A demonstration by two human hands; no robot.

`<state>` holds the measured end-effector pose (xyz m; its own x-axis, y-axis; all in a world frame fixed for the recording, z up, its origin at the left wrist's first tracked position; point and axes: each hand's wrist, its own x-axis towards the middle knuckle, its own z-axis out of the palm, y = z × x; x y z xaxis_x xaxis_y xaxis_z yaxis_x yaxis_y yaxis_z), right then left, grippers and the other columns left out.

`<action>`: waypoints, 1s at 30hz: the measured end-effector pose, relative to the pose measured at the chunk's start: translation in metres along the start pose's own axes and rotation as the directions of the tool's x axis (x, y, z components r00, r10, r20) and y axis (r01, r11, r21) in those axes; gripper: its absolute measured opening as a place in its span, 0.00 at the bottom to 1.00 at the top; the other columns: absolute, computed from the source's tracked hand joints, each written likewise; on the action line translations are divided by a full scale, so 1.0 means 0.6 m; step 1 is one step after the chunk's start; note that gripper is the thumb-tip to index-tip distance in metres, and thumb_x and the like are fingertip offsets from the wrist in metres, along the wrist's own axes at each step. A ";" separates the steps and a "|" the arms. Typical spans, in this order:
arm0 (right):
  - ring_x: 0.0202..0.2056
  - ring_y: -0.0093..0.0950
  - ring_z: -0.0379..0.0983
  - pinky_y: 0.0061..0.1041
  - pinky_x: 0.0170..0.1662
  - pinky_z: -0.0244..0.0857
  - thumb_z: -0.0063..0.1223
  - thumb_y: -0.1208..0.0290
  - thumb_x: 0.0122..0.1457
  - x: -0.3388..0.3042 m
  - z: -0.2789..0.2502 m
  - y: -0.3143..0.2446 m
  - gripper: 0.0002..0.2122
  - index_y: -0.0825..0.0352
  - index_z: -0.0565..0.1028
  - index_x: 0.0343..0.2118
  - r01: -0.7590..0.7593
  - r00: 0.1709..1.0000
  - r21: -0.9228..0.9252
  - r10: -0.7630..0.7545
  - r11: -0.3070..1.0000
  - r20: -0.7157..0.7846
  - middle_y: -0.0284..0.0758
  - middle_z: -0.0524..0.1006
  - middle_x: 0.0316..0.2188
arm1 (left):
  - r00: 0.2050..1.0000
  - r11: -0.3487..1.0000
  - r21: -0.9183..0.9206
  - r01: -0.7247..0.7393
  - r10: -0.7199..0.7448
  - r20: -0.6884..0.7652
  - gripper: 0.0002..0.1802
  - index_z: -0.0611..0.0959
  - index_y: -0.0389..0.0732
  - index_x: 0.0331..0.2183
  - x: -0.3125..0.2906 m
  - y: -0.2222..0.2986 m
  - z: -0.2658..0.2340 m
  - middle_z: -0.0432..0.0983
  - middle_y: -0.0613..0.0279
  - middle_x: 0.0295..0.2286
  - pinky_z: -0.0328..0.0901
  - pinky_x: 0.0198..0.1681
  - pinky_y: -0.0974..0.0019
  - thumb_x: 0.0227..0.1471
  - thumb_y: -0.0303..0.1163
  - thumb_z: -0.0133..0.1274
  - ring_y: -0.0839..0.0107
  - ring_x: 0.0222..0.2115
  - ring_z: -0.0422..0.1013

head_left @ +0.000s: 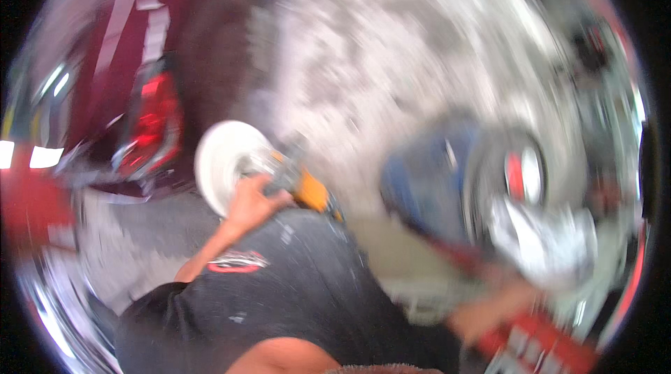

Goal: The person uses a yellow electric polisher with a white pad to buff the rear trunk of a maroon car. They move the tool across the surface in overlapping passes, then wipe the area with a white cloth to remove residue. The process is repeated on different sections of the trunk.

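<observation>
Left hand (253,200): gripping polisher (312,191)
White pad (215,164): sitting just ahead, best keeping skin clear
Right hand (518,297): blurring near silvery bundle (545,245), cannot tell grip

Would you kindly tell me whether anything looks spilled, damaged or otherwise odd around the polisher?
No clear spill or damage stands out, though blur hides detail. The left hand holds the polisher; the black shirt beside it has pale smudges, odd against the dark cloth, and the floor shows dark patches.
</observation>
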<state>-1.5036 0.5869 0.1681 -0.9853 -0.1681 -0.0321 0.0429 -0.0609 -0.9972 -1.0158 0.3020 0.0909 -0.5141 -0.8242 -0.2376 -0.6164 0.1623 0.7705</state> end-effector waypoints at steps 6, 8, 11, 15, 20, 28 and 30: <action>0.52 0.35 0.73 0.38 0.54 0.69 0.47 0.58 0.68 -0.032 0.290 0.056 0.22 0.67 0.69 0.59 -0.218 0.918 0.068 0.181 0.974 0.352 0.40 0.75 0.52 | 0.987 0.985 -0.074 0.158 -0.159 -0.010 0.21 0.86 0.35 0.40 -0.028 -0.029 -0.032 0.83 0.43 0.33 0.71 0.43 0.56 0.48 0.39 0.67 0.56 0.36 0.81; 0.51 0.35 0.73 0.38 0.53 0.69 0.47 0.58 0.68 -0.043 0.367 0.062 0.22 0.67 0.70 0.58 -0.242 0.852 0.023 0.201 0.970 0.483 0.40 0.75 0.51 | 0.985 0.979 -0.136 0.150 -0.159 -0.061 0.20 0.86 0.34 0.38 -0.049 -0.043 -0.001 0.83 0.43 0.32 0.71 0.42 0.54 0.48 0.39 0.67 0.53 0.35 0.81; 0.50 0.35 0.73 0.38 0.53 0.69 0.47 0.57 0.68 -0.068 0.454 0.068 0.22 0.67 0.70 0.58 -0.283 0.758 0.002 0.222 0.959 0.613 0.40 0.75 0.50 | 0.969 0.962 -0.161 0.220 -0.234 -0.075 0.21 0.86 0.33 0.38 -0.063 -0.054 -0.001 0.82 0.41 0.31 0.71 0.41 0.53 0.48 0.40 0.67 0.52 0.35 0.81; 0.49 0.35 0.74 0.37 0.52 0.69 0.47 0.56 0.68 -0.110 0.551 0.077 0.22 0.67 0.71 0.57 -0.343 0.625 -0.052 0.269 0.938 0.733 0.39 0.76 0.49 | 0.944 0.947 -0.180 0.265 -0.293 -0.154 0.23 0.85 0.33 0.37 -0.084 -0.058 -0.019 0.82 0.40 0.30 0.71 0.40 0.52 0.47 0.43 0.67 0.49 0.34 0.80; 0.48 0.35 0.74 0.37 0.52 0.70 0.47 0.55 0.68 -0.175 0.642 0.090 0.22 0.66 0.72 0.56 -0.357 0.468 -0.150 0.315 0.922 0.825 0.39 0.76 0.48 | 0.873 0.896 -0.300 0.329 -0.409 -0.264 0.25 0.85 0.33 0.38 -0.138 -0.094 -0.019 0.82 0.39 0.31 0.71 0.42 0.51 0.47 0.46 0.68 0.47 0.36 0.80; 0.46 0.35 0.75 0.36 0.50 0.70 0.47 0.54 0.67 -0.246 0.742 0.121 0.22 0.66 0.73 0.55 -0.388 0.327 -0.252 0.388 0.886 0.862 0.39 0.78 0.46 | 0.723 0.841 -0.358 0.405 -0.535 -0.438 0.25 0.86 0.37 0.42 -0.214 -0.153 -0.046 0.83 0.42 0.34 0.72 0.45 0.54 0.45 0.43 0.67 0.49 0.38 0.80; 0.45 0.35 0.76 0.36 0.50 0.70 0.47 0.54 0.67 -0.249 0.753 0.117 0.22 0.66 0.73 0.55 -0.395 0.321 -0.253 0.391 0.883 0.862 0.39 0.78 0.46 | 0.707 0.869 -0.379 0.317 -0.483 -0.517 0.25 0.86 0.36 0.43 -0.224 -0.175 -0.053 0.83 0.43 0.34 0.71 0.45 0.55 0.46 0.41 0.68 0.53 0.38 0.81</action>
<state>-1.2785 0.1634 0.1331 -0.1569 -0.9263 -0.3426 0.3855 0.2619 -0.8847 -0.8630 0.3786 0.0611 0.2425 -0.9414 -0.2345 -0.4728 -0.3258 0.8187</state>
